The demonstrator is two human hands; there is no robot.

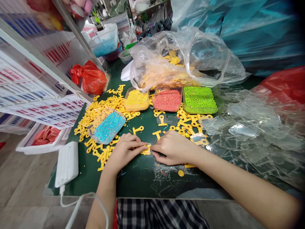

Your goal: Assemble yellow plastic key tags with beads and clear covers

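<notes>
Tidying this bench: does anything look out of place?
The tray of blue beads looks odd: it sits tilted on the yellow plastic pieces, while the other bead trays stand in a row.

Left hand (124,152) and right hand (173,148) both bare, with slim fingers; left forearm (102,197) and right forearm (238,178) bare too. Just below the front edge of the green work table (147,197), plaid cloth (162,214) in dark and white checks, the garment type hard to tell. Along its left side, a narrow red strip of cloth (115,211). Just beside the left forearm, a thin white cable (94,194), any link to the body impossible to tell.
</notes>
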